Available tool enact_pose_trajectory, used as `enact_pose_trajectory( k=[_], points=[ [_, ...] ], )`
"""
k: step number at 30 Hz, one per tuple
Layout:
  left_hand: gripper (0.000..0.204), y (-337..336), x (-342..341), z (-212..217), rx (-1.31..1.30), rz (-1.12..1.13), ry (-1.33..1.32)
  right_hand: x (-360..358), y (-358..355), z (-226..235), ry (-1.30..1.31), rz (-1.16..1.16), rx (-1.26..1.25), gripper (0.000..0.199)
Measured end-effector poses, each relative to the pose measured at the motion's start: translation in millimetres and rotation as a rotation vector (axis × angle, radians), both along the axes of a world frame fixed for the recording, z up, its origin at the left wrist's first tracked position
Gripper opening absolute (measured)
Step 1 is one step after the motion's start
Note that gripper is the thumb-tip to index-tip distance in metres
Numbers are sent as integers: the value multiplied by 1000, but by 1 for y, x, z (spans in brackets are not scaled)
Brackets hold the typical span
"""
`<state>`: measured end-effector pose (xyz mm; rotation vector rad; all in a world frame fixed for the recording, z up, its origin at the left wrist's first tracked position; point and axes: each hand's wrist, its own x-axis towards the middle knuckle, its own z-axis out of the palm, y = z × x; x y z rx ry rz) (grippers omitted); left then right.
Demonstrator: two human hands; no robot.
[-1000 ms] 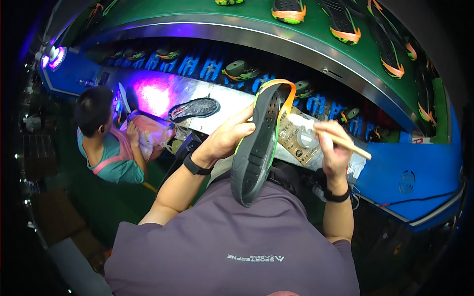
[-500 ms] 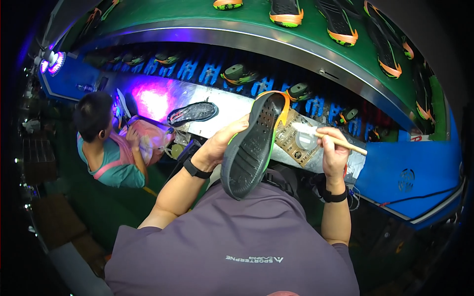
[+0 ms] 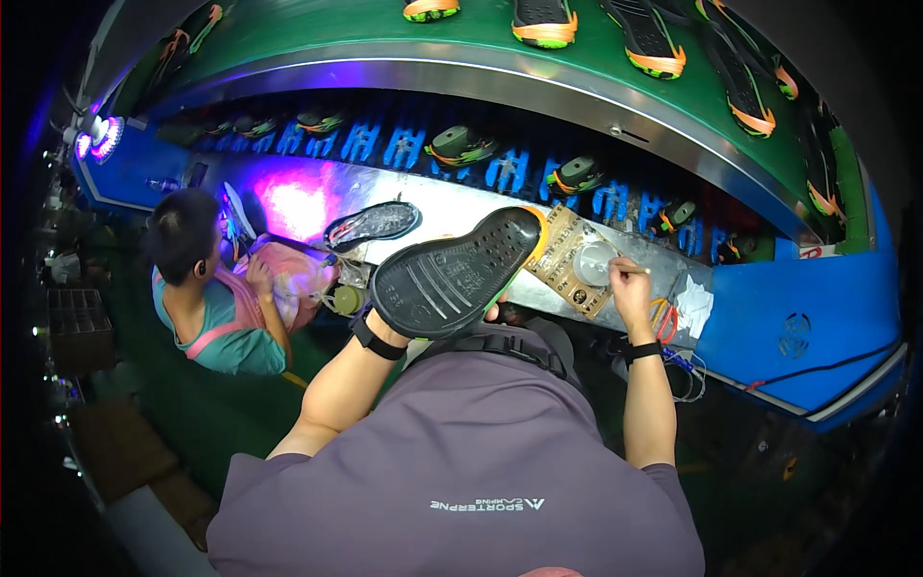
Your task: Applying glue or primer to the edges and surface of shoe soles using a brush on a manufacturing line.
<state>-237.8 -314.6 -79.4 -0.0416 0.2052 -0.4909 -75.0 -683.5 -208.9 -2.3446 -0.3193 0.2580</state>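
My left hand (image 3: 493, 312) grips a black shoe sole (image 3: 444, 279) with an orange and green rim. The sole lies tilted across it, its perforated end pointing to the far right. Most of that hand is hidden beneath; only fingertips show at the near edge. In my right hand (image 3: 630, 296) is a brush (image 3: 636, 270) with a light wooden handle, its tip down by a round pale dish (image 3: 595, 263). The dish stands on a piece of printed brown cardboard (image 3: 562, 252) on the bench. Another black sole (image 3: 373, 223) rests on the bench to the left.
A co-worker (image 3: 226, 298) sits at the left beside a purple-lit patch of bench. Behind the bench runs a rack of blue holders (image 3: 505, 171) carrying several shoe parts. Above it, a green conveyor (image 3: 385, 43) bears more soles. White paper (image 3: 693, 308) lies at the bench's right end.
The sole has swung from nearly upright to a flatter slant, its near end moving left. My right hand has lowered the brush from beside the sole to the dish.
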Motion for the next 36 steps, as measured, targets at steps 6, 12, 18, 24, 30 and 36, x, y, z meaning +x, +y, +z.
enact_pose_trajectory(
  k=[6, 12, 18, 24, 30, 36],
  points=[
    [61, -10, -2, 0, 2, 68, -62, -1, -7, 4, -24, -10, 134, 13],
    [56, -4, -7, 3, 23, 46, -101, -9, -14, 11, 23, -64, 225, 14],
    [42, -1, -22, -21, 457, 77, -98, -19, 38, 107, 30, 21, 411, 14],
    [28, -15, -14, 33, 602, 108, 62, -22, 69, 157, 45, 376, 493, 15],
    [29, -8, -13, 5, 353, 102, -179, -14, 84, 165, -38, 461, 417, 15],
    [31, -3, -16, 6, 202, 78, -40, -8, 93, 168, -137, 499, 418, 16]
  ],
)
